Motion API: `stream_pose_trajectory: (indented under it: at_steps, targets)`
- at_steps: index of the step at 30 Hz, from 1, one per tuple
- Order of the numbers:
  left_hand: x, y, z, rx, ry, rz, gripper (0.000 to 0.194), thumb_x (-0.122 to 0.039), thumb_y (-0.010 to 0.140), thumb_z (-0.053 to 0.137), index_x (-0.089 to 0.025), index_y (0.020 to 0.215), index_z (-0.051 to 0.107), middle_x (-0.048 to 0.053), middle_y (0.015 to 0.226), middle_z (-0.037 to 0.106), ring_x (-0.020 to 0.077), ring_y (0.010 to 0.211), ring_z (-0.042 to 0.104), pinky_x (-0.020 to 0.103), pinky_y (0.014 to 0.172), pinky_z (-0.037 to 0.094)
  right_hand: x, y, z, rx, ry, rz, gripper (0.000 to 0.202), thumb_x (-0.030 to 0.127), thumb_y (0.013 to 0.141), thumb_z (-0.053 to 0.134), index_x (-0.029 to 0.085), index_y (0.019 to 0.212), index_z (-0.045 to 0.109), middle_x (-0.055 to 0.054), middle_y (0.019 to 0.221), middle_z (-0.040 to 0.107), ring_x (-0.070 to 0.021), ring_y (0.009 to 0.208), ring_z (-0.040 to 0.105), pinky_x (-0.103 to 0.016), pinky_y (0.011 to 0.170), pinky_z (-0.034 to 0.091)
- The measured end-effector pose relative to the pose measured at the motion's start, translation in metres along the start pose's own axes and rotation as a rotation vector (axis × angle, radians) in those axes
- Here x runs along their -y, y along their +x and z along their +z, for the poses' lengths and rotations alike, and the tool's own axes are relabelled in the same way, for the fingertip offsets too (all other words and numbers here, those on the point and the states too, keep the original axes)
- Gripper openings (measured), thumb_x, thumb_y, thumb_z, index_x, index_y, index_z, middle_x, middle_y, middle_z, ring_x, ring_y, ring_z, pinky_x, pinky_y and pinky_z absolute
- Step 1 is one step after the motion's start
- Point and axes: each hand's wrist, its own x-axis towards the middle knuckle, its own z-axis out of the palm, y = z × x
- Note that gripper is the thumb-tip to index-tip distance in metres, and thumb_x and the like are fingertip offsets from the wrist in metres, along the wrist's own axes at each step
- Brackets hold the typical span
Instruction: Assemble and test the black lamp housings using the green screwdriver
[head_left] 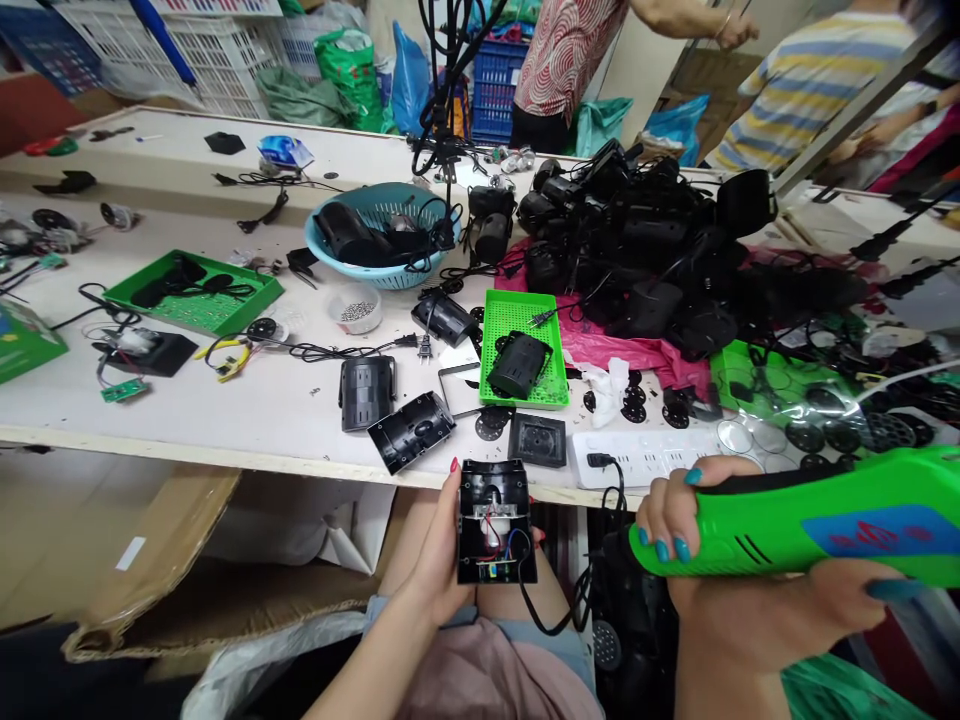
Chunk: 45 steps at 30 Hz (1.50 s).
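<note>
My left hand (442, 560) grips an open black plastic housing (469, 560), with its thumb along the left side and fingertips showing at the right edge. A white part, thin wires and a small circuit board are visible inside, and a black cord hangs from the housing. At the right, my right hand (720, 590) is closed around a large green handheld tool (757, 535) with a blue label and a dark left end. A black rectangular block (537, 440) lies on the table edge just beyond the left hand.
Housing shells (367, 392) and a green tray (491, 345) lie ahead. Behind are a blue basket (322, 255) and a heap of black units (645, 230). A power strip (675, 448) lines the front edge; cords hang overhead. People stand beyond the table.
</note>
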Motion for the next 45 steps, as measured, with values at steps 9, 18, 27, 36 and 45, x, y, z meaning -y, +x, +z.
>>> stream_pose_trajectory:
  at_steps: [9, 18, 27, 36, 45]
  targets:
    - [0.001, -0.001, 0.000, 0.035, -0.007, -0.002, 0.062, -0.061, 0.092, 0.046, -0.008, 0.116, 0.067, 0.015, 0.093, 0.078, 0.0296, 0.083, 0.075, 0.045, 0.091, 0.054, -0.001, 0.001, -0.002, -0.005, 0.016, -0.012, 0.063, 0.083, 0.072, 0.054, 0.023, 0.092, 0.058, 0.005, 0.051, 0.050, -0.0122, 0.044, 0.044, -0.025, 0.045, 0.039]
    - [0.000, -0.002, 0.003, -0.053, 0.024, -0.005, 0.062, -0.061, 0.090, 0.049, -0.006, 0.114, 0.067, 0.016, 0.092, 0.078, 0.0307, 0.083, 0.075, 0.047, 0.091, 0.054, -0.002, 0.003, -0.002, -0.010, 0.012, -0.015, 0.062, 0.082, 0.072, 0.055, 0.023, 0.092, 0.059, 0.005, 0.050, 0.050, -0.0125, 0.044, 0.044, -0.025, 0.044, 0.038]
    - [-0.001, -0.004, 0.002, 0.002, 0.008, -0.014, 0.064, -0.062, 0.091, 0.047, -0.006, 0.116, 0.067, 0.016, 0.091, 0.078, 0.0305, 0.084, 0.075, 0.046, 0.092, 0.054, -0.005, 0.003, -0.004, -0.014, 0.001, -0.034, 0.063, 0.082, 0.072, 0.054, 0.023, 0.093, 0.059, 0.005, 0.050, 0.050, -0.0133, 0.043, 0.043, -0.026, 0.044, 0.037]
    - [-0.003, -0.003, -0.001, 0.018, 0.006, -0.001, 0.063, -0.061, 0.092, 0.046, -0.006, 0.116, 0.067, 0.017, 0.092, 0.078, 0.0318, 0.089, 0.074, 0.048, 0.096, 0.051, -0.003, 0.006, 0.000, -0.013, 0.009, -0.032, 0.062, 0.081, 0.072, 0.056, 0.022, 0.091, 0.060, 0.004, 0.049, 0.050, -0.0131, 0.043, 0.044, -0.026, 0.044, 0.038]
    - [-0.001, -0.012, -0.025, 0.152, 0.389, 0.222, 0.062, -0.038, 0.077, 0.078, -0.018, 0.131, 0.052, 0.015, 0.119, 0.070, 0.0332, 0.112, 0.065, 0.044, 0.098, 0.048, -0.002, 0.003, 0.001, -0.048, 0.012, -0.105, 0.067, 0.084, 0.068, 0.055, 0.024, 0.098, 0.060, 0.004, 0.053, 0.049, -0.0140, 0.045, 0.043, -0.028, 0.046, 0.037]
